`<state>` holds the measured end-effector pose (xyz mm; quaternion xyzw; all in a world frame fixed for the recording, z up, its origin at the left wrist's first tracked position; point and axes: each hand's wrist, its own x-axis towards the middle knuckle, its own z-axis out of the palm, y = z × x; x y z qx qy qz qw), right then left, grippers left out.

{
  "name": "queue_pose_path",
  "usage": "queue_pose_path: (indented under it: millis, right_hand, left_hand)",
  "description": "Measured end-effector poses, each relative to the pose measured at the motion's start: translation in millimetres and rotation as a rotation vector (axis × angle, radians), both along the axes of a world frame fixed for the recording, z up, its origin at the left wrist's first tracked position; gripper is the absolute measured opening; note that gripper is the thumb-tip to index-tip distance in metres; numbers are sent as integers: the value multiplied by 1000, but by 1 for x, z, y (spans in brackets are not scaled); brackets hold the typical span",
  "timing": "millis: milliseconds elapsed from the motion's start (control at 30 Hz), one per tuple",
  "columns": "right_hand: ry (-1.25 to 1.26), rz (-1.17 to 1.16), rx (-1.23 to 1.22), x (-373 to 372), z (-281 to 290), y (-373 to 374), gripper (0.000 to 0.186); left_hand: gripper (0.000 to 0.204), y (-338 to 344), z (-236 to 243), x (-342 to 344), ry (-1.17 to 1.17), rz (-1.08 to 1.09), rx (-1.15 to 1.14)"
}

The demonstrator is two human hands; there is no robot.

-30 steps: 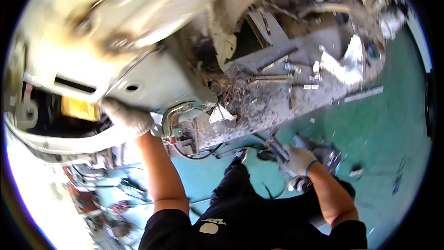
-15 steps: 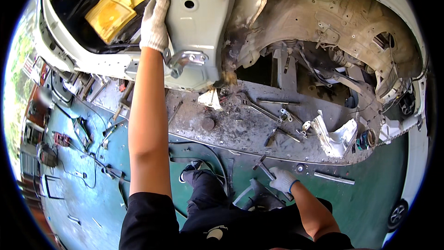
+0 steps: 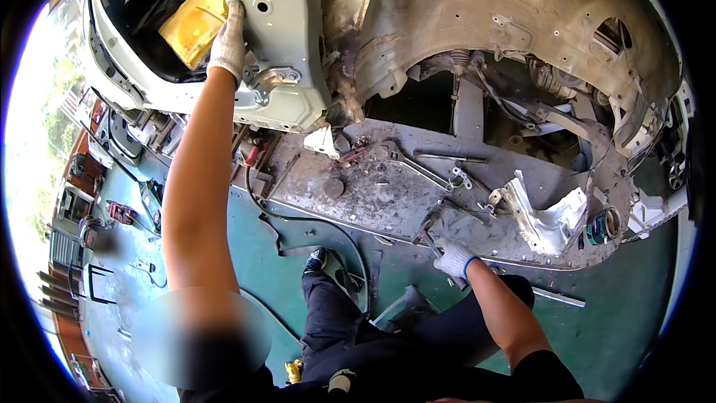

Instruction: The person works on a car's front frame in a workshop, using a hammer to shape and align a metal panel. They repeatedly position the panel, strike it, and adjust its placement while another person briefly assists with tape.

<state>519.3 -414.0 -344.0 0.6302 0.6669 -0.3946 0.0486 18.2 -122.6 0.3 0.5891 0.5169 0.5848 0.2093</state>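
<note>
My gloved left hand (image 3: 227, 48) grips the edge of a pale grey body panel (image 3: 287, 41) on a stripped vehicle shell, beside a yellow part (image 3: 190, 22) inside the opening. A metal hinge bracket (image 3: 272, 82) is fixed just right of that hand. My gloved right hand (image 3: 452, 257) holds a hammer (image 3: 429, 235) low, near the front edge of a worn metal platform (image 3: 291, 183). On the platform lie a large wrench (image 3: 406, 164), several smaller tools, a bent white sheet-metal piece (image 3: 552, 220) and an open can (image 3: 603, 225).
The wheel arch (image 3: 507, 7) spans the upper right, with openings in the platform below it. A hose (image 3: 347, 239) runs across the green floor (image 3: 611, 306) near my foot. Assorted equipment (image 3: 149, 201) and cables lie at the left, beside a bright open doorway.
The view has swung and levelled out since a second ago. My left hand stays on the panel. My right hand has lifted the hammer up toward the platform's front edge.
</note>
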Motion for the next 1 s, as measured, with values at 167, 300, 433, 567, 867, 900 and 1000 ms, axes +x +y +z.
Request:
queue_pose_path:
  millis: [167,300,433,567,867,900,1000]
  right_hand:
    - [146,-55,-107,-10,-23,-2,50]
    - [219,30,-47,-29,-57,-4,59]
    - [328,0,-222,-46,-95,5,60]
    - [167,180,-116,-57,-118,18,53]
    - [202,188,-92,-55,-101,42,53]
    - [220,166,-61,-57,-100,44,52]
    - [258,155,-76,-65,-105,51,54]
  left_hand:
    - [64,-24,-23,34,793,579,-17]
    - [71,-41,-30,60,675,691,-121]
    - [64,-46,-28,71,682,834,-100]
    - [61,-44,-30,73,725,913,-90]
    - [63,-40,-36,63,775,935,-72]
    - [63,-40,-36,63,775,931,-62]
    - [65,-38,-36,61,764,943,-35]
